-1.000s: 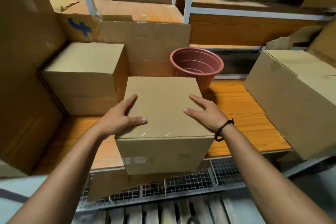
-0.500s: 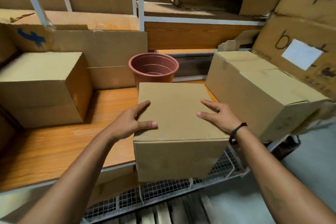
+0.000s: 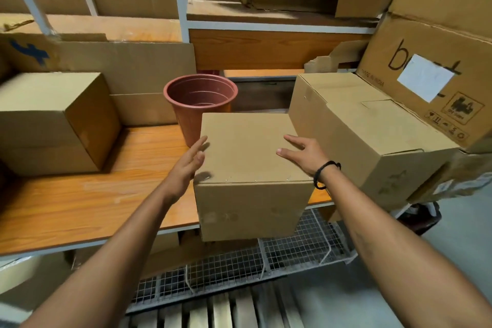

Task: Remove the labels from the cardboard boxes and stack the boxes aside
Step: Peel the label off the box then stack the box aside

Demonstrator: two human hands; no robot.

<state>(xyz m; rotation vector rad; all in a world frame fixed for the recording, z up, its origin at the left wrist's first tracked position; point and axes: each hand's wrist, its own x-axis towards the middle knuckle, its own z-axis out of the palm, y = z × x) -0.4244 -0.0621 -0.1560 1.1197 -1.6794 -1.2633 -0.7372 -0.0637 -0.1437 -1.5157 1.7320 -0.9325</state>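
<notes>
A plain cardboard box [image 3: 247,157] sits on the wooden shelf [image 3: 93,194], its front hanging over the shelf edge. My right hand [image 3: 303,154] rests flat on the right part of its top, fingers straight. My left hand [image 3: 186,165] is at the box's left top edge with straight fingers, off the top or barely touching it. A larger cardboard box [image 3: 367,130] lies just to the right, touching the small one. Behind it a big printed box carries a white label [image 3: 426,77].
A reddish plastic pot [image 3: 199,98] stands right behind the small box. Another cardboard box [image 3: 53,120] sits at the shelf's left, with flat cardboard [image 3: 127,66] leaning behind. Wire mesh [image 3: 239,263] and pallet slats lie below the shelf.
The box has slid to the right along the shelf, up against the larger box. My left hand has come off the box top to its left edge.
</notes>
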